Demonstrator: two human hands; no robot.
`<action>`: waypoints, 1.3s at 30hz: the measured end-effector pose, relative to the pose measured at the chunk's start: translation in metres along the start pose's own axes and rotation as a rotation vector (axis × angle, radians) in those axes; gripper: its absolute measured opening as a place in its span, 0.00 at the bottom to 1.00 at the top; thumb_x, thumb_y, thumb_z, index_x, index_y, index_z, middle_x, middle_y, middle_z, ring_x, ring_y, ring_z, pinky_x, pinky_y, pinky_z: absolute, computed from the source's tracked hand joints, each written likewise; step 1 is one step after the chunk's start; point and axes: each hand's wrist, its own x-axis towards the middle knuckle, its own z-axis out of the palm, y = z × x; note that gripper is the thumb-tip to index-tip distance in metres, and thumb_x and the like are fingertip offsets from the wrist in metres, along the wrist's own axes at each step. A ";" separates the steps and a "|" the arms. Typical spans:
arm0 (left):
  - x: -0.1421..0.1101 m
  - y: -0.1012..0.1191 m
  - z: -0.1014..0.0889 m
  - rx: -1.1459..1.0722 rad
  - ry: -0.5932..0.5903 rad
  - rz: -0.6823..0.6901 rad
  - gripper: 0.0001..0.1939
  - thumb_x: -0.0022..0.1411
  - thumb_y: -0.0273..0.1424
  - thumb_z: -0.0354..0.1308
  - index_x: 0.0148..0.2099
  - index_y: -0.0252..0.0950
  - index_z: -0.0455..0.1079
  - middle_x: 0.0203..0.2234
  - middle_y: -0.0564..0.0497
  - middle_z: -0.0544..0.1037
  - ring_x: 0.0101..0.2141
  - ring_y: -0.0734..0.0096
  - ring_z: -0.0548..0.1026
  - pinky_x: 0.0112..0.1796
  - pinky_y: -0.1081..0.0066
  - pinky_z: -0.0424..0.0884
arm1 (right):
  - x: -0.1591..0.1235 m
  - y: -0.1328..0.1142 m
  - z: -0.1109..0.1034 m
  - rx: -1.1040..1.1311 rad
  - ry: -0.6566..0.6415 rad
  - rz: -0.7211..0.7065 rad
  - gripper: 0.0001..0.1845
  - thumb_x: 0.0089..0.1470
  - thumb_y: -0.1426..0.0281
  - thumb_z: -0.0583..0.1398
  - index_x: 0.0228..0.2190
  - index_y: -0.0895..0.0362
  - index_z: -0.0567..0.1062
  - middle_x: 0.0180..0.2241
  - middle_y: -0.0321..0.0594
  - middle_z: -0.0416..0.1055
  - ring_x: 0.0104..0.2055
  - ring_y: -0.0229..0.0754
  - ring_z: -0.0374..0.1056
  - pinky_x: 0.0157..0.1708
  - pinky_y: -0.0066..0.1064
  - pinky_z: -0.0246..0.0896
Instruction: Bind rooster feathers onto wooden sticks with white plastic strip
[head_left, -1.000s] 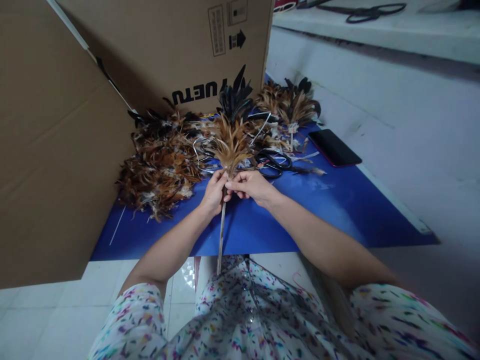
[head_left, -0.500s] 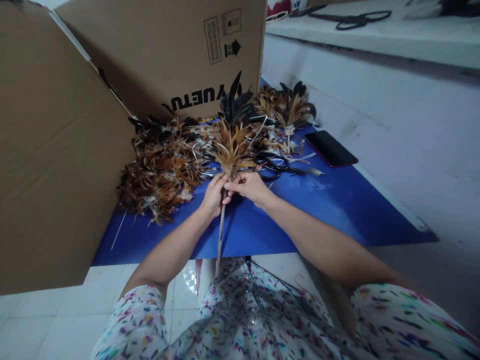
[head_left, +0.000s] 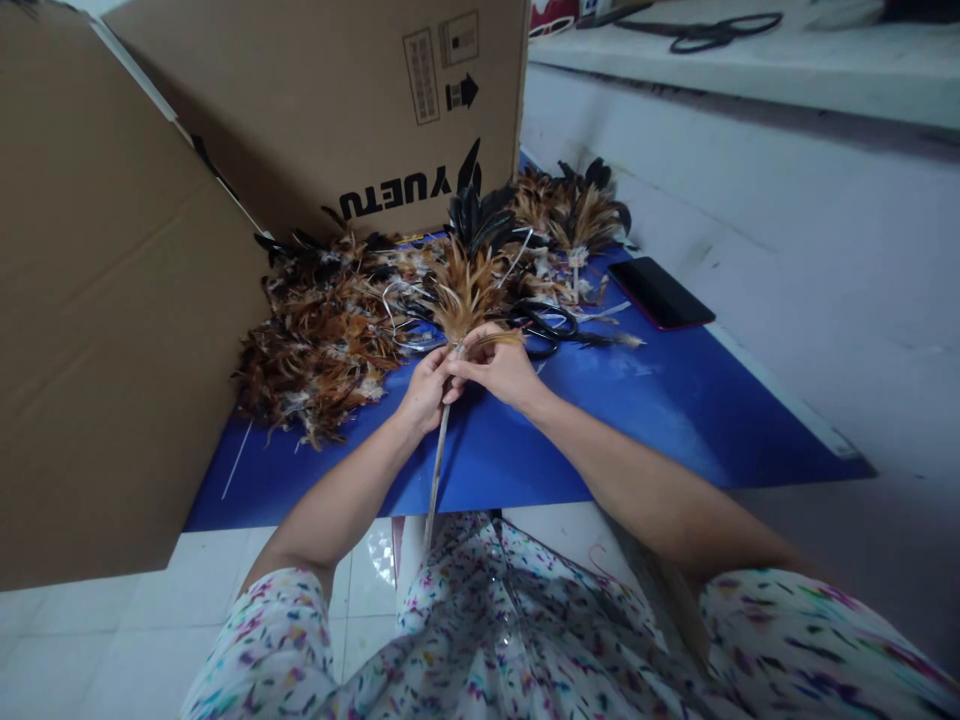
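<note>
Over a blue tabletop (head_left: 645, 420), the left hand (head_left: 424, 396) is gripping a stick (head_left: 438, 460) whose feather head (head_left: 466, 285) is pointing toward twelve o'clock; the right hand (head_left: 510, 375) is pinching its neck, a brown tuft (head_left: 504, 338) jutting toward three o'clock, apparently being worked separately.

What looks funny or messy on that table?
The big brown cardboard box looks odd: its printed black arrow points sideways. The messy brown-and-black feather pile has feathers poking every way, and a thin white strip lies loose nearby on the shiny blue tabletop. I see nothing spilled.
</note>
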 end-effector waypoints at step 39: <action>-0.005 -0.006 0.003 0.107 -0.063 0.001 0.26 0.46 0.43 0.73 0.40 0.32 0.67 0.28 0.54 0.70 0.19 0.86 0.64 0.14 0.83 0.47 | 0.002 -0.011 -0.010 -0.344 0.064 -0.091 0.10 0.53 0.63 0.63 0.28 0.58 0.77 0.26 0.39 0.76 0.26 0.37 0.67 0.30 0.31 0.59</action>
